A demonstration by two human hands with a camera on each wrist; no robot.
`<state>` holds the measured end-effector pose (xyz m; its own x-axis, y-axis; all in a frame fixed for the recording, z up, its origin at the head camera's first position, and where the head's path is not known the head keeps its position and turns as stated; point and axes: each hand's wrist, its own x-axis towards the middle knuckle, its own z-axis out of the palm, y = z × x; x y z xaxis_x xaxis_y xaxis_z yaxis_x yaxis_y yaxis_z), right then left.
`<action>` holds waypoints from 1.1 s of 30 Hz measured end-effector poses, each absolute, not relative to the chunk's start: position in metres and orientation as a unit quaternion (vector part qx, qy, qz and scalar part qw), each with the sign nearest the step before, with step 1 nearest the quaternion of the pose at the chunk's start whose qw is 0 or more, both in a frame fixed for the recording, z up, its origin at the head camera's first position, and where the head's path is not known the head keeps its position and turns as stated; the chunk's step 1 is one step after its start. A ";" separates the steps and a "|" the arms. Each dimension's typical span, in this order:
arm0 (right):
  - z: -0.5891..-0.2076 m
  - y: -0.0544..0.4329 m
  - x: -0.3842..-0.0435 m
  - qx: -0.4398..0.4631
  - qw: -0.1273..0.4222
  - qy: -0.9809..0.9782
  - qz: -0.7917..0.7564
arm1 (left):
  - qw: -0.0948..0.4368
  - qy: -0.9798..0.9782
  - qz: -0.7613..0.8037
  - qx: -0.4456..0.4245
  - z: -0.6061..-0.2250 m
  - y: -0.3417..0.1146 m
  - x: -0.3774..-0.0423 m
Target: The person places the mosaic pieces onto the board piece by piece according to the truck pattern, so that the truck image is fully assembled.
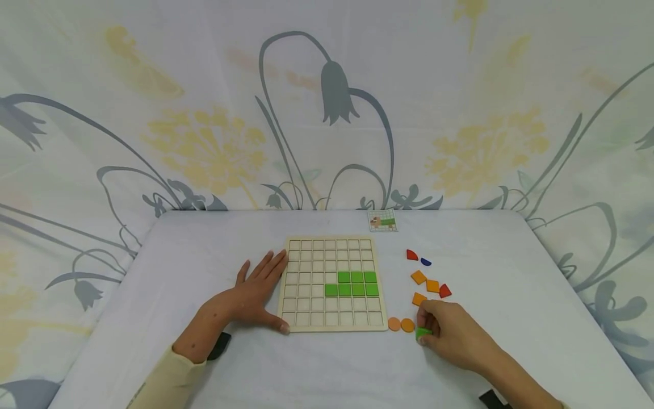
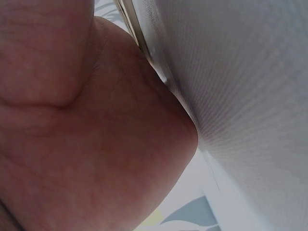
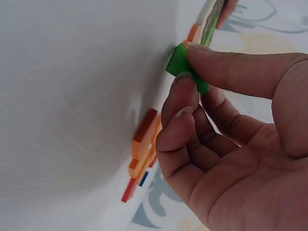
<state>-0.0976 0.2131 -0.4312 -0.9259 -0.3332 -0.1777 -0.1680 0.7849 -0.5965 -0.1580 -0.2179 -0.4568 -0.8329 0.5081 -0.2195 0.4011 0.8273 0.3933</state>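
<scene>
A pale wooden grid board [image 1: 305, 328] lies flat, with several green square tiles [image 1: 344, 289] filling part of two rows on its right side. My left hand [image 1: 254, 295] lies spread along the board's left edge, fingertips at the upper part of that side and thumb at the bottom corner. In the left wrist view the palm fills much of the picture. Right of the board, my right hand [image 1: 452, 332] pinches a small green tile [image 3: 181, 62] between thumb and fingers, close over the table. Fingers partly cover the tile's outline.
Two orange discs [image 1: 407, 325] lie beside the board's lower right corner. Three orange squares [image 1: 419, 277], two red wedge-shaped pieces [image 1: 411, 255] and a blue half-round piece [image 1: 426, 262] are scattered further up. Behind the board lies a picture card [image 1: 382, 221].
</scene>
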 end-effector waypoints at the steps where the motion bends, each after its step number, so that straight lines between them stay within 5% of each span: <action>1: -0.430 0.213 -0.098 -0.141 0.135 0.933 -0.303 | 0.159 0.942 0.169 0.241 -0.457 -0.218 -0.158; 33: -0.432 0.092 -0.184 -0.193 0.066 0.902 -0.380 | 0.161 0.943 0.167 0.239 -0.456 -0.217 -0.159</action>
